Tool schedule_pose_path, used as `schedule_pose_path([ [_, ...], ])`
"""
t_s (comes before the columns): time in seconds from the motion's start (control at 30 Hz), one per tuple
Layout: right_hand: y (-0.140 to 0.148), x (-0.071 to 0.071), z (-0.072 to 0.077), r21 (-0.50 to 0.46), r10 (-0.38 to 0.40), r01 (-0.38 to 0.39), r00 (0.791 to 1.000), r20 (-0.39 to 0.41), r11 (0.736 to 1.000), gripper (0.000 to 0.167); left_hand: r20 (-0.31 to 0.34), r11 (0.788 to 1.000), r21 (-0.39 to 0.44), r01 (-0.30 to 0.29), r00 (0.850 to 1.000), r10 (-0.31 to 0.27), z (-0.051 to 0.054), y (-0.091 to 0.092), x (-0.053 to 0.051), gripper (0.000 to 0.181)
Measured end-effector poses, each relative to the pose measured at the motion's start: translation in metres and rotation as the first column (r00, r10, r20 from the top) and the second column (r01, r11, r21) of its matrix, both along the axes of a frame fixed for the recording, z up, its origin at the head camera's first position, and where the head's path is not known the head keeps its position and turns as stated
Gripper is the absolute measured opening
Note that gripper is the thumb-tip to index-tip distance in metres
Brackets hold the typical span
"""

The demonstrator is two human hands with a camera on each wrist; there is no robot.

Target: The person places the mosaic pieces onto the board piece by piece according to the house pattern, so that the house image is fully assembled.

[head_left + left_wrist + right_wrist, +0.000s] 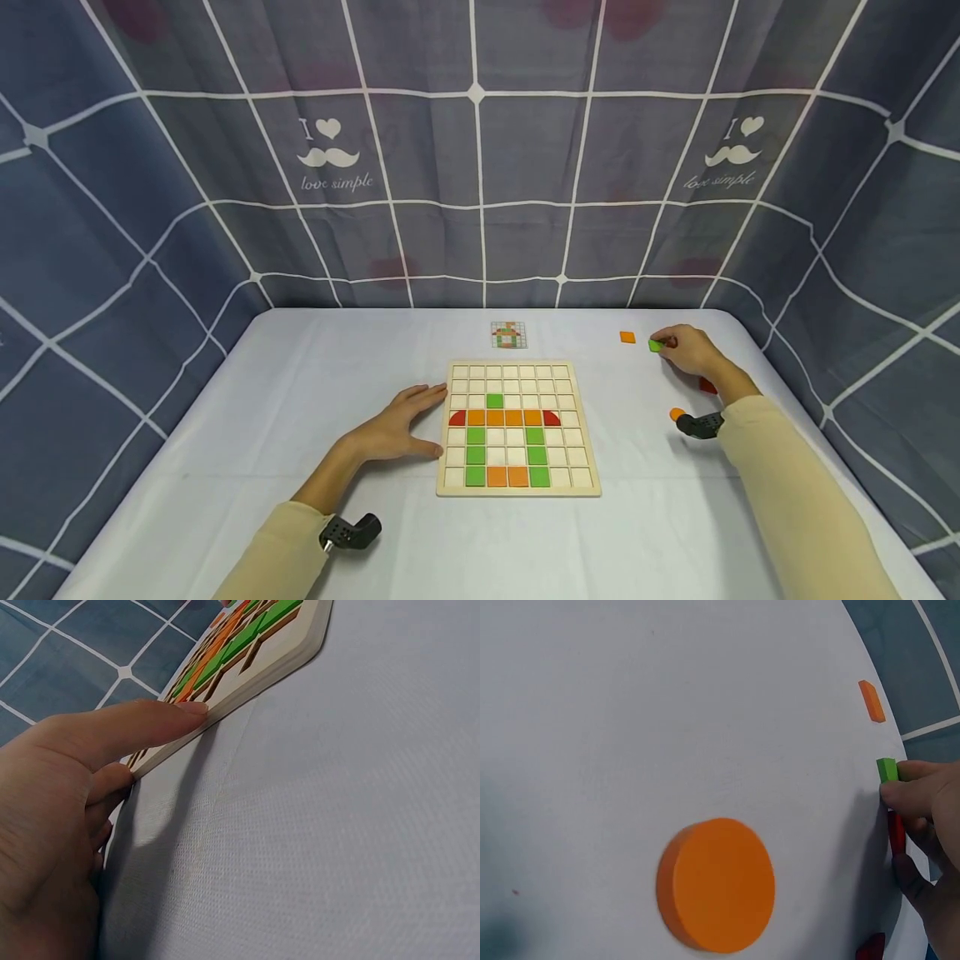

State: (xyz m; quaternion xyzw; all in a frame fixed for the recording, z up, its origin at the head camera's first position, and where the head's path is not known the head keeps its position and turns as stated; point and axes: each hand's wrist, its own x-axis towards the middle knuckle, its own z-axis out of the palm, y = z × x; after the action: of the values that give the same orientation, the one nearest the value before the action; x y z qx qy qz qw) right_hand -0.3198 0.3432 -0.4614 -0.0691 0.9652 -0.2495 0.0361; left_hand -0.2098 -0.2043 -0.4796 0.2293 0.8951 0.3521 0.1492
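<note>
My right hand (690, 350) pinches a small green square tile (656, 346) between thumb and fingertips above the table's right side. In the right wrist view a red piece (897, 834) shows just under those fingers; whether they touch it I cannot tell. My left hand (393, 427) touches the left edge of a wooden grid board (517, 492), its thumb and fingers extended. Set in the board are green squares (476, 455), a row of orange squares (513, 417) with a red rounded piece (551, 417) at each end, and two orange squares at the bottom.
Behind the board lies a small pattern card (508, 335). On the right are a loose orange tile (627, 337), an orange disc (724, 889) and a dark red piece (871, 947). A grey-blue checked curtain (525, 150) surrounds the white table (300, 358).
</note>
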Motion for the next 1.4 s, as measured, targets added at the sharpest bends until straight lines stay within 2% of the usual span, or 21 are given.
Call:
schedule_pose_path([
  [0.23,-0.002,-0.001,0.005,-0.052,-0.001,0.001,1.000,-0.007,0.999,0.018,-0.004,1.000,-0.009,0.006,1.000,-0.006,0.002,0.000,-0.001,0.101],
  [0.37,-0.009,-0.003,0.011,-0.091,0.013,-0.011,1.000,0.028,0.996,0.011,-0.001,1.000,-0.015,0.007,1.000,-0.007,0.003,0.000,0.000,0.101],
  [0.5,-0.021,-0.003,0.018,-0.108,0.044,-0.036,0.996,0.072,0.993,0.016,0.003,1.000,-0.017,-0.001,1.000,0.001,0.005,0.000,0.001,0.100],
  [0.67,-0.041,-0.003,0.026,-0.111,0.129,-0.121,0.989,0.069,0.986,0.016,0.024,1.000,-0.013,-0.017,1.000,0.017,0.004,0.000,0.001,0.101],
  [0.83,-0.065,-0.003,0.031,-0.135,0.251,-0.241,0.966,0.062,0.961,0.011,0.028,1.000,-0.009,-0.020,0.999,0.020,0.004,0.001,0.001,0.101],
  [1.0,-0.090,0.001,0.034,-0.147,0.339,-0.325,0.938,0.079,0.934,0.008,0.030,1.000,-0.005,-0.021,0.999,0.021,0.004,0.001,0.000,0.101],
  [1.4,-0.131,0.014,0.043,-0.208,0.474,-0.456,0.879,0.044,0.865,0.005,0.013,1.000,-0.006,-0.013,1.000,0.013,0.000,0.000,-0.001,0.101],
])
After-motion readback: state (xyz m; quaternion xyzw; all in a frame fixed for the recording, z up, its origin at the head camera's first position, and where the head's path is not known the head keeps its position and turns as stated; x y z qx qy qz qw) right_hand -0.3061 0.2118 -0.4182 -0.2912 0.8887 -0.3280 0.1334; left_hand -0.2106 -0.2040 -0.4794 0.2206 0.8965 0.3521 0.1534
